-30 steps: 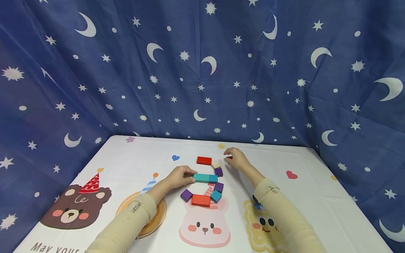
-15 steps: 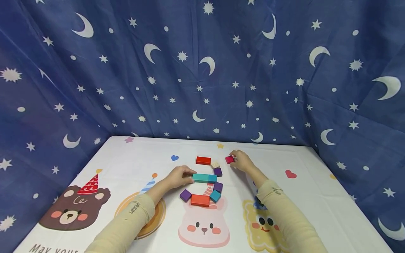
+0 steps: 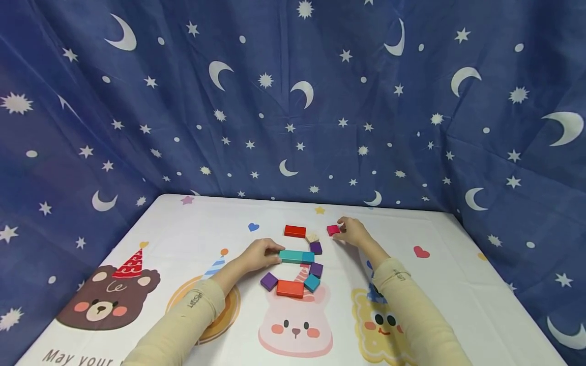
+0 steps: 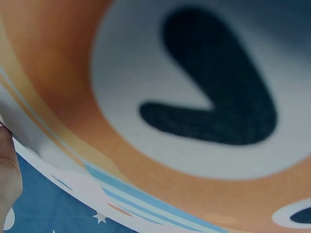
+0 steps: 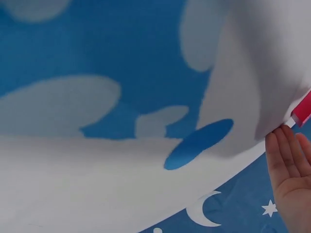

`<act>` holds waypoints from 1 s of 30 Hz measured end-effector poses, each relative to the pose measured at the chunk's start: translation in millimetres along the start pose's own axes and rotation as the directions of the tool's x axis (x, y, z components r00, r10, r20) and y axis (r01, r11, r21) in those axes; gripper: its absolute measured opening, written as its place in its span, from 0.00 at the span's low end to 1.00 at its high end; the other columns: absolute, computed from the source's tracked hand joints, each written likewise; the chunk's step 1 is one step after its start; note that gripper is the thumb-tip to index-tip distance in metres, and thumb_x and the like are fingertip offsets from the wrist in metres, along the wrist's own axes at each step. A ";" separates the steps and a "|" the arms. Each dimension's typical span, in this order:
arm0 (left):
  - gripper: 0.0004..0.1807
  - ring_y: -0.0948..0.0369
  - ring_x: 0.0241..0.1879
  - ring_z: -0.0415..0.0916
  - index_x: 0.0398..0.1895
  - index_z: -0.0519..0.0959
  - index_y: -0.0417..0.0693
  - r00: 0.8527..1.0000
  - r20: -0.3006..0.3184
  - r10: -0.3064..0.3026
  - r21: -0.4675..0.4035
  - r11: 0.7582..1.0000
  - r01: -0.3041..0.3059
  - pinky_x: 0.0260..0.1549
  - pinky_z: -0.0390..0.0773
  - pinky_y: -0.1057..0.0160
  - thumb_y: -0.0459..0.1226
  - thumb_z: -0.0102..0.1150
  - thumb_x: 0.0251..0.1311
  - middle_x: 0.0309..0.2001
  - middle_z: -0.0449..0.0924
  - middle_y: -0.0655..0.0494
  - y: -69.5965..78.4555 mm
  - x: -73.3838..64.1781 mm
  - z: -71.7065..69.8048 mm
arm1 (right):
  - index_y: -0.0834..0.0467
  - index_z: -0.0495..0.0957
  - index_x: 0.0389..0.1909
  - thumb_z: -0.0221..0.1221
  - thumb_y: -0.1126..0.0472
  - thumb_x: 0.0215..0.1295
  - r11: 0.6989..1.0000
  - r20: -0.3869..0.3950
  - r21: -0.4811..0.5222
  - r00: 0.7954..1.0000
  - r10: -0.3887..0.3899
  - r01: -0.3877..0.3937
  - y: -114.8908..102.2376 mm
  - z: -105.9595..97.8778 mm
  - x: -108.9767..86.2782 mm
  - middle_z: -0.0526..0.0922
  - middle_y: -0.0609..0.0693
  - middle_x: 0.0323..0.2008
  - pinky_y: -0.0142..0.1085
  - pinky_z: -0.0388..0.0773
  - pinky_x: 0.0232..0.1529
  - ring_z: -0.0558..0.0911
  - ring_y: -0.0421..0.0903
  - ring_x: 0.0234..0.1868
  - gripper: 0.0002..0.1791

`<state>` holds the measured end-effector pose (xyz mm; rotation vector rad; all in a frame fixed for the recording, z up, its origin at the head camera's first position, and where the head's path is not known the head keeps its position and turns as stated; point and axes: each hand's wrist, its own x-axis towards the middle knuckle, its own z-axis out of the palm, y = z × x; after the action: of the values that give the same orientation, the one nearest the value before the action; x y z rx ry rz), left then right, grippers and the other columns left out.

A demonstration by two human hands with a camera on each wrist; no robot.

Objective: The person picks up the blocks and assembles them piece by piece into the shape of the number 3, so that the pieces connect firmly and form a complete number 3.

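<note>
In the head view, several coloured blocks form a curving figure on the table. My left hand [image 3: 259,255] pinches the left end of a long teal block [image 3: 291,256] between thumb and fingertips; a bluer square block [image 3: 308,257] touches its right end. My right hand [image 3: 356,233] is beside a pink block [image 3: 333,231], its finger and thumb tips at the block's right side. Straight fingers [image 5: 282,153] show in the right wrist view, near the pink block [image 5: 305,109]. Only a sliver of my left hand [image 4: 8,172] shows in the left wrist view.
A red block [image 3: 295,231], a cream block [image 3: 312,238] and a purple block [image 3: 316,248] make the upper curve. Below are an orange-red block [image 3: 290,288], a teal square [image 3: 312,282] and two more purple blocks. A starry blue curtain [image 3: 256,101] hangs behind the printed tablecloth [image 3: 393,229].
My right hand has drawn slightly right, uncovering the pink block it mostly hid a second ago. My left hand stays at the teal block, and the other blocks keep their places.
</note>
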<state>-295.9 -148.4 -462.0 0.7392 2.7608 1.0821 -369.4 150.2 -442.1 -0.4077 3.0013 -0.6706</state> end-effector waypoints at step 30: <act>0.17 0.57 0.43 0.76 0.49 0.80 0.38 1.000 -0.019 -0.002 0.025 1.000 0.003 0.51 0.76 0.55 0.34 0.63 0.56 0.42 0.82 0.47 9.6 -7.8 6.2 | 0.67 0.76 0.37 0.69 0.57 0.51 0.994 -0.069 -0.056 0.994 0.088 -0.092 -17.8 4.6 -1.7 0.81 0.58 0.32 0.40 0.75 0.38 0.74 0.48 0.32 0.19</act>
<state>-283.7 -142.1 -461.1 0.7320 2.7955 1.0617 -362.9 133.3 -438.8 -0.2559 3.0869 -0.6013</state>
